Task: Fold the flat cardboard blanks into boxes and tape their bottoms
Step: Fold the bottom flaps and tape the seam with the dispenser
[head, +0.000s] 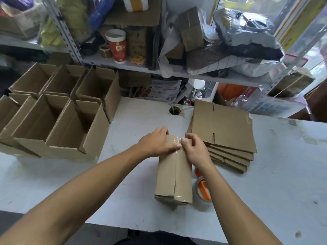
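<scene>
Forearms: nearest the camera, both reaching away toward the box
Left hand (157, 145): flat, fingers pressing the box's far end
Right hand (193, 150): fingertips pinching tape at that end
Box (174, 175): under both hands on the tabletop (265, 174), long axis running away from the person
Tape dispenser (202, 189): touching the box's right side
Flat blanks (223, 128): right of the box
Finished boxes (58, 117): left of it

White worktable (265, 174), scuffed and marked, with a round cable hole (174, 110) near its far edge. Behind it, a grey slotted-metal shelf unit (123, 63) — crammed with bags, cardboard scraps, a red paper cup (116, 45) and a tape roll (104, 50). Daylight enters far right — through clear plastic sheeting (300, 23).
</scene>
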